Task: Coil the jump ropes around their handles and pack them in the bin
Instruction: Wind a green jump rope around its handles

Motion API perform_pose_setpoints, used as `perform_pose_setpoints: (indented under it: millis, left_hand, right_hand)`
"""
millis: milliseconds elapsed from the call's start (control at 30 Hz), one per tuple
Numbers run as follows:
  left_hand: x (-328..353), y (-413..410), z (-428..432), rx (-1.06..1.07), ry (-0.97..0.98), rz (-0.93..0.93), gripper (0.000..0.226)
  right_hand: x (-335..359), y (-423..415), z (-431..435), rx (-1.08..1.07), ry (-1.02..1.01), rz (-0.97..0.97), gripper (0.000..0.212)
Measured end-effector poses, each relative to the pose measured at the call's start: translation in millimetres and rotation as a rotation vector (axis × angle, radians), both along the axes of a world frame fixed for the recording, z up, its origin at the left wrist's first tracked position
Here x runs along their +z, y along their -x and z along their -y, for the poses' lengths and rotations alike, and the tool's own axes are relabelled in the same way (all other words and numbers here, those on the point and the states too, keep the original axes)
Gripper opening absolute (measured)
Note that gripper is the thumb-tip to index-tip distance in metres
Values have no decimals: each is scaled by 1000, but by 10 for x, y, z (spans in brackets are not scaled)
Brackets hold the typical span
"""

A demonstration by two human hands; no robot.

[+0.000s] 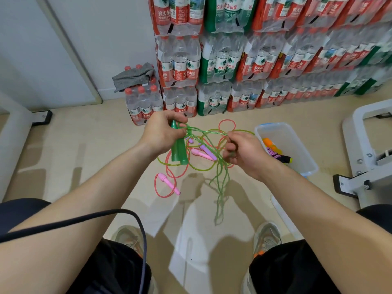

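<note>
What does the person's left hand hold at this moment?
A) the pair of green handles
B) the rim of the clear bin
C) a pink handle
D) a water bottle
A: the left hand grips the green handles, the right hand pinches the green rope, and a pink handle lies on the floor.

handles [179, 152] half inside left hand [161, 133], rope [220, 198] blurred
</note>
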State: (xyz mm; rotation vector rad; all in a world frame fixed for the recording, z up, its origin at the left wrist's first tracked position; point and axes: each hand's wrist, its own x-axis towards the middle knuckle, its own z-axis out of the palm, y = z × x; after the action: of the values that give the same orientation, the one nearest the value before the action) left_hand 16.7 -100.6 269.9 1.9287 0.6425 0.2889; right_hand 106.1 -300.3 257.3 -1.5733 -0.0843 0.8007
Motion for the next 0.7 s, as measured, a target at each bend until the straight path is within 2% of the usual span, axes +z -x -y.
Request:
perform_pose_setpoints:
  millis: [167, 267, 367, 467, 533, 633, 667, 700]
  left_hand:
    - [-97, -34, -73, 54, -65, -17, 24]
    - [-129, -46, -98, 82, -97, -43, 22]
    - [-145, -22, -222, 180, -138, -95, 24]
    - [-91, 41, -429, 254, -38, -104, 26]
    - [-44, 59, -456, 235, 28, -79, 26]
    - [7, 32, -319, 132, 56, -22, 27]
    - [28, 19, -253, 88, 66, -8, 28]
    - [52, 7, -185, 43, 81, 5, 28]
  right_hand:
    - [-9, -81, 32, -161, 119, 64, 35]
    - [-42, -120, 82, -144, 231, 143, 42]
    - [-100, -199, 169, -275, 272, 199, 33]
    - [-149, -396, 382, -415, 385, 240, 28]
    - [-239, -473, 486, -249, 545, 333, 32]
    - [-437, -358, 458, 199, 1002, 558, 39]
    - [-462, -285, 408, 267, 1043, 609, 42]
    - [-468, -239, 340, 291, 991, 643, 45]
